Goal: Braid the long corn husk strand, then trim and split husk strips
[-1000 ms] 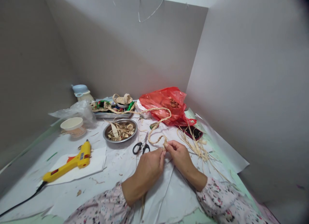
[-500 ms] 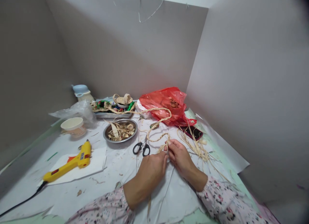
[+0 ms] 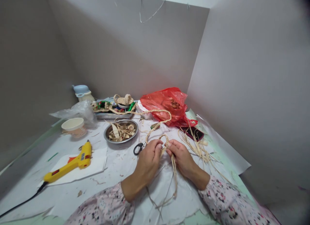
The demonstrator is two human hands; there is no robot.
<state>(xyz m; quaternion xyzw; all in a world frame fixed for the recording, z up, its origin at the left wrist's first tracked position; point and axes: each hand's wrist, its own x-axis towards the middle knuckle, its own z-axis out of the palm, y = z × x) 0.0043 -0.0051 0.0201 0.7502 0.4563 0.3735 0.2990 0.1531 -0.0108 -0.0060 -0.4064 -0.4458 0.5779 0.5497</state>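
Note:
A braided straw cord [image 3: 164, 111] runs from the tray at the back, curves in front of the red bag and loops down to my hands. My right hand [image 3: 180, 155] pinches the near end of the braid between thumb and fingers. Close beside it, my left hand [image 3: 150, 157] is closed, thumb against the fingers, at the straw strands by the braid's end. Loose straw strands [image 3: 174, 176] hang from between the hands down onto the white paper. Black-handled scissors [image 3: 138, 149] lie just left of my left hand, which partly covers them.
A metal bowl [image 3: 136, 134] holds straw scraps. At left lie a yellow glue gun [image 3: 84, 155] with its cord and a paper cup [image 3: 74, 126]. Behind are a tray [image 3: 113, 116] of craft items and a red plastic bag [image 3: 160, 102]. Loose straw [image 3: 201, 150] and a phone [image 3: 197, 133] lie at right.
My left hand has moved up and slightly left, now covering part of the scissors. Long strands have come into view hanging below my right hand, which stays nearly in place.

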